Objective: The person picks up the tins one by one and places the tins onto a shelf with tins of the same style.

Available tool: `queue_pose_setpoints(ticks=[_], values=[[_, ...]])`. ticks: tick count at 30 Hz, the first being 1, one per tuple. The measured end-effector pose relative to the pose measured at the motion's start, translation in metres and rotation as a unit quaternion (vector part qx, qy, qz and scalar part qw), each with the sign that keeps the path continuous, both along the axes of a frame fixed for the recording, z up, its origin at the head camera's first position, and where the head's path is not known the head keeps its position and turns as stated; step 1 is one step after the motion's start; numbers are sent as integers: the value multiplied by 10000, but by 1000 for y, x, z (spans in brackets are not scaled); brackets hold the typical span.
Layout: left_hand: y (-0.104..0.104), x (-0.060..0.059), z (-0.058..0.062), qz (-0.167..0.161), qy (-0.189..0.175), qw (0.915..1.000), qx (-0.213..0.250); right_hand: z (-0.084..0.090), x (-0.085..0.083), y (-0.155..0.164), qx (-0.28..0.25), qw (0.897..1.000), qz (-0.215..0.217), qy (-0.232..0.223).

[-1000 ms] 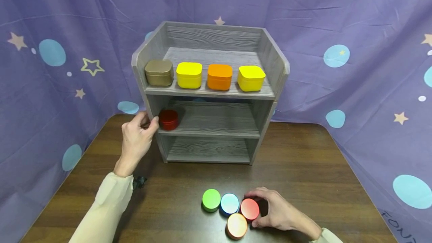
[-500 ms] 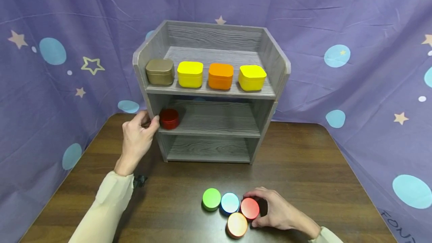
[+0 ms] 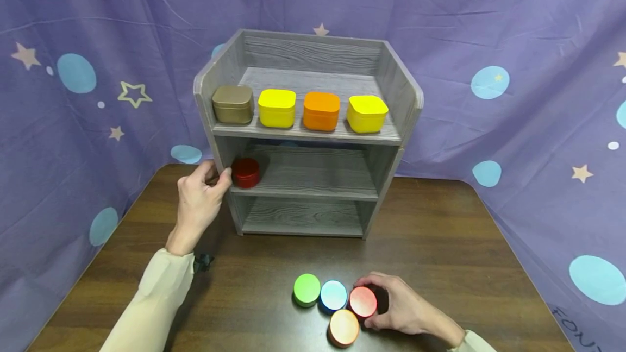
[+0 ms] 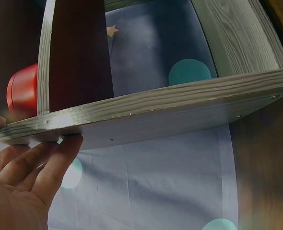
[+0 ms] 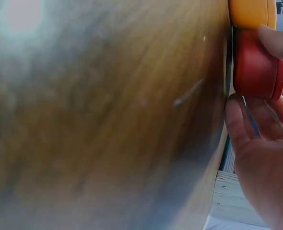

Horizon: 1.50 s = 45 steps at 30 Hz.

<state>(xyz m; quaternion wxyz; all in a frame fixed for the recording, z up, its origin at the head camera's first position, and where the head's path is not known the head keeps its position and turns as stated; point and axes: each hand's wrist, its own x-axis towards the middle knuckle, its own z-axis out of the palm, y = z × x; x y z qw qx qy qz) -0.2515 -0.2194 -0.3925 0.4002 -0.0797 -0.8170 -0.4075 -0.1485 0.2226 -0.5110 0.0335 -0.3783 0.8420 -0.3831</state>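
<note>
The person's two hands are working far apart from each other. The left hand (image 3: 198, 200) is pinching the front edge of the gray shelf (image 3: 313, 53), on the left side, with the thumb lying on one face of the wall and the other fingers pressing on the outside. Just beside that thumb, a dark red tin (image 3: 245, 173) is sitting on the middle board, in the left corner. I am not able to tell if the thumb is touching it. The right hand (image 3: 402, 306) is holding a bright red tin (image 3: 363, 301) between the thumb and the fingers, and the tin is standing upright on the brown table (image 3: 440, 243), in front of the shelf and a bit to the right. Three more round tins are sitting close by it: a blue tin (image 3: 333, 296) on its left, a green tin (image 3: 307, 289) next to the blue one, and an orange tin (image 3: 343, 328) nearer to the person.

Up on the top board, four boxes are standing in a row along the front. From left to right they are going like this: a gold box (image 3: 233, 104), a yellow box (image 3: 277, 108), an orange box (image 3: 321, 111) and a second yellow box (image 3: 368, 114). Behind everything, a purple cloth (image 3: 464, 15) with stars and blue dots is hanging
</note>
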Motion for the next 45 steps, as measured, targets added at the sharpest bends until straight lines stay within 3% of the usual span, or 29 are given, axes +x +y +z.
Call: queue_pose_setpoints(ticks=[9,20,26,31,45], values=[[1,1,-1,-34,21,10000,10,5,-4,0,-457,9989,64,-95],[0,0,0,-54,76,9999,-40,31,-19,-10,-551,9979,-122,-303],[0,-1,-1,-49,140,9999,-57,58,-34,-23,-834,9951,-85,-516],[0,-1,-3,-58,141,9999,-57,86,-45,-32,-936,9948,-42,-393],[0,-1,-1,-87,121,9999,39,147,-81,-59,-644,9977,-227,-3]])
